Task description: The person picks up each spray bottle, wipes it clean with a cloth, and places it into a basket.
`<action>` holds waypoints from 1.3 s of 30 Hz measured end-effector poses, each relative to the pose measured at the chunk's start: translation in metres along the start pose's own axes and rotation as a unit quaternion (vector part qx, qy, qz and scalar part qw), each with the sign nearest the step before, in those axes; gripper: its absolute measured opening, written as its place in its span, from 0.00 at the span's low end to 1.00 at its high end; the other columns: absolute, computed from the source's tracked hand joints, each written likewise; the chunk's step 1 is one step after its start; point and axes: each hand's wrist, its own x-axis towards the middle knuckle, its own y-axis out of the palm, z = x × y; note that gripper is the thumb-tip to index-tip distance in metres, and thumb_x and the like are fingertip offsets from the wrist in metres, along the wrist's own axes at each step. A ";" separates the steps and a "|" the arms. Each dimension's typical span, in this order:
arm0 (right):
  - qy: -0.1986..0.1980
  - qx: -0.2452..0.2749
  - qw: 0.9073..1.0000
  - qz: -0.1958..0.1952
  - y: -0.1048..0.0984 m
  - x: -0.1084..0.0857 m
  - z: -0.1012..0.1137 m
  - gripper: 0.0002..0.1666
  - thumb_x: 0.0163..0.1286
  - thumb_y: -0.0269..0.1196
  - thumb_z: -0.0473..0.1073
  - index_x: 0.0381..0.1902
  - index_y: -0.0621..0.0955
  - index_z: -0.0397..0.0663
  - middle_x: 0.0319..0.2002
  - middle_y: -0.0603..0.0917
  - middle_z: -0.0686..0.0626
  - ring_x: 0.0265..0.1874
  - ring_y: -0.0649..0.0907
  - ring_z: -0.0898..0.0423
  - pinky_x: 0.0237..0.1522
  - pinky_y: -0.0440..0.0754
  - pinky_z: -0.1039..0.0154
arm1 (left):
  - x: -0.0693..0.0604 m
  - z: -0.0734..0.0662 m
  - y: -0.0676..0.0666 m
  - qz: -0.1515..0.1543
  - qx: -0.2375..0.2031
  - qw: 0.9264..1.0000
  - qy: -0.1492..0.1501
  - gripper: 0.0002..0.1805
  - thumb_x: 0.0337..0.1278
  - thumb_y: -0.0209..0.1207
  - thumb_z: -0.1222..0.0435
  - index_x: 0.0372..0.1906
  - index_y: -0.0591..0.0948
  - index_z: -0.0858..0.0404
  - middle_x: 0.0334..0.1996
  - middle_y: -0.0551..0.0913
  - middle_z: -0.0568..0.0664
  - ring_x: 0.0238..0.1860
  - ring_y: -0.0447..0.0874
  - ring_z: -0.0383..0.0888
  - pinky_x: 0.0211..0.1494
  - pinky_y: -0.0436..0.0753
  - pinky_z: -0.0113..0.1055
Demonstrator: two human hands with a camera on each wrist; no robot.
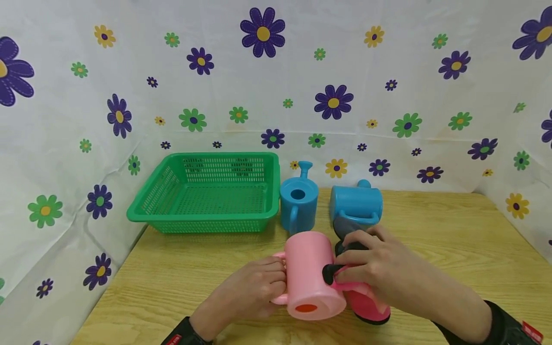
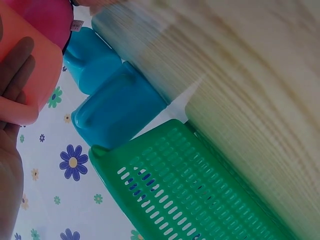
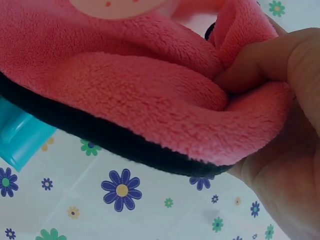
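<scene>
A pink watering can (image 1: 308,268) is held up tilted, its top opening facing toward me. My left hand (image 1: 254,287) grips its handle from the left, the fingers curled through it. In my right hand (image 1: 384,268) is a fluffy pink cloth (image 3: 135,105) with black edging, pinched between thumb and fingers. Part of the cloth touches the can's right side in the head view. At the top of the right wrist view is the can's dotted sprinkler head (image 3: 117,7), close to the cloth.
A green plastic basket (image 1: 215,225) stands at the back left of the wooden table (image 1: 181,273). Beside it a blue watering can (image 1: 306,211) stands upright. Another blue watering can (image 1: 355,199) lies on its side to the right. Flower-patterned sheeting (image 1: 241,81) surrounds the table.
</scene>
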 end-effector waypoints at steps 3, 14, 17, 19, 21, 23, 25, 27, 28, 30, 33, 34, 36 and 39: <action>-0.013 -0.011 1.000 -0.014 0.000 0.000 0.002 0.30 0.42 0.85 0.47 0.45 0.88 0.74 0.49 0.89 0.62 0.54 0.79 0.51 0.51 0.79 0.42 | -0.001 0.001 0.001 -0.003 -0.006 1.000 0.001 0.08 0.47 0.73 0.63 0.31 0.83 0.53 0.27 0.83 0.37 0.39 0.79 0.37 0.57 0.80 0.29; -0.023 -0.009 0.999 -0.039 0.001 -0.002 0.004 0.29 0.43 0.84 0.40 0.42 0.88 0.74 0.47 0.88 0.64 0.54 0.78 0.52 0.49 0.78 0.44 | -0.003 0.004 0.002 -0.011 -0.007 1.000 0.004 0.10 0.45 0.74 0.64 0.30 0.83 0.53 0.28 0.82 0.37 0.38 0.79 0.37 0.56 0.80 0.29; -0.022 -0.010 0.999 -0.039 0.001 -0.002 0.004 0.30 0.42 0.84 0.40 0.42 0.87 0.75 0.47 0.88 0.64 0.54 0.78 0.51 0.49 0.79 0.44 | -0.003 0.004 0.002 -0.013 -0.008 1.000 0.003 0.10 0.45 0.74 0.64 0.30 0.83 0.53 0.27 0.82 0.37 0.38 0.79 0.36 0.56 0.80 0.28; -0.020 -0.011 0.999 -0.043 0.002 -0.002 0.004 0.30 0.41 0.84 0.40 0.42 0.88 0.74 0.47 0.88 0.64 0.54 0.79 0.51 0.49 0.79 0.43 | -0.003 0.004 0.002 -0.013 -0.009 1.000 0.001 0.09 0.46 0.74 0.63 0.30 0.83 0.53 0.27 0.82 0.37 0.38 0.79 0.36 0.57 0.80 0.29; -0.016 -0.005 0.999 -0.046 0.003 -0.001 0.003 0.30 0.40 0.85 0.42 0.42 0.88 0.73 0.46 0.89 0.63 0.54 0.79 0.51 0.50 0.80 0.42 | -0.003 0.003 0.002 -0.013 -0.013 1.000 -0.002 0.09 0.47 0.74 0.62 0.30 0.83 0.53 0.27 0.82 0.37 0.39 0.80 0.36 0.58 0.80 0.29; -0.007 0.002 0.999 -0.044 0.003 -0.001 0.001 0.31 0.37 0.87 0.45 0.42 0.88 0.72 0.47 0.89 0.61 0.54 0.79 0.50 0.50 0.82 0.41 | -0.002 0.002 0.002 -0.013 -0.018 1.000 -0.004 0.09 0.47 0.74 0.62 0.30 0.83 0.53 0.27 0.82 0.37 0.39 0.80 0.36 0.58 0.79 0.29; 0.004 0.014 0.999 -0.043 0.005 -0.001 -0.001 0.33 0.35 0.87 0.47 0.43 0.87 0.71 0.47 0.89 0.60 0.53 0.79 0.49 0.49 0.83 0.40 | -0.001 0.001 0.001 -0.015 -0.021 1.000 -0.003 0.09 0.47 0.74 0.62 0.29 0.83 0.53 0.27 0.82 0.37 0.39 0.80 0.37 0.59 0.79 0.29; 0.012 0.019 0.998 -0.051 0.006 -0.001 -0.004 0.32 0.37 0.87 0.48 0.43 0.87 0.71 0.47 0.89 0.60 0.53 0.79 0.49 0.46 0.84 0.41 | 0.001 0.001 0.000 -0.019 -0.020 1.000 0.002 0.09 0.49 0.74 0.62 0.29 0.83 0.53 0.27 0.82 0.37 0.38 0.80 0.37 0.57 0.79 0.29; 0.015 0.019 0.998 -0.057 0.007 -0.001 -0.006 0.31 0.38 0.86 0.47 0.43 0.87 0.70 0.46 0.89 0.60 0.52 0.80 0.50 0.46 0.85 0.41 | 0.001 0.001 0.000 -0.023 -0.019 1.000 0.006 0.09 0.50 0.73 0.62 0.29 0.82 0.53 0.27 0.82 0.37 0.38 0.79 0.37 0.57 0.80 0.29; 0.022 0.021 0.997 -0.072 0.010 -0.001 -0.011 0.29 0.42 0.84 0.41 0.43 0.87 0.69 0.46 0.89 0.59 0.52 0.80 0.50 0.44 0.85 0.43 | 0.003 0.000 -0.001 -0.030 -0.017 0.999 0.016 0.09 0.52 0.73 0.61 0.28 0.82 0.53 0.26 0.81 0.37 0.37 0.79 0.37 0.56 0.80 0.28; 0.038 0.029 0.996 -0.081 0.014 -0.001 -0.018 0.30 0.45 0.81 0.32 0.43 0.88 0.67 0.46 0.90 0.58 0.52 0.81 0.50 0.45 0.85 0.43 | 0.006 -0.001 -0.003 -0.038 -0.013 0.999 0.028 0.11 0.56 0.71 0.59 0.25 0.80 0.53 0.26 0.81 0.38 0.36 0.79 0.37 0.54 0.80 0.28; 0.046 0.033 0.995 -0.081 0.015 -0.002 -0.020 0.30 0.45 0.80 0.30 0.43 0.89 0.66 0.46 0.90 0.57 0.52 0.82 0.49 0.46 0.85 0.43 | 0.007 -0.002 -0.003 -0.037 -0.015 0.999 0.029 0.11 0.57 0.71 0.58 0.25 0.80 0.53 0.26 0.81 0.38 0.36 0.79 0.37 0.54 0.80 0.27; 0.063 0.041 0.994 -0.080 0.018 -0.003 -0.024 0.31 0.45 0.78 0.27 0.44 0.89 0.65 0.46 0.90 0.57 0.52 0.82 0.49 0.47 0.85 0.43 | 0.008 -0.004 -0.003 -0.031 -0.022 0.999 0.025 0.12 0.57 0.71 0.57 0.24 0.80 0.53 0.26 0.82 0.38 0.36 0.79 0.36 0.54 0.80 0.27; 0.084 0.044 0.992 -0.083 0.021 -0.004 -0.029 0.31 0.45 0.76 0.26 0.45 0.89 0.63 0.46 0.90 0.56 0.51 0.82 0.49 0.46 0.86 0.45 | 0.009 -0.008 -0.004 -0.018 -0.030 0.999 0.017 0.13 0.57 0.71 0.56 0.24 0.79 0.53 0.27 0.83 0.38 0.37 0.79 0.36 0.54 0.79 0.26</action>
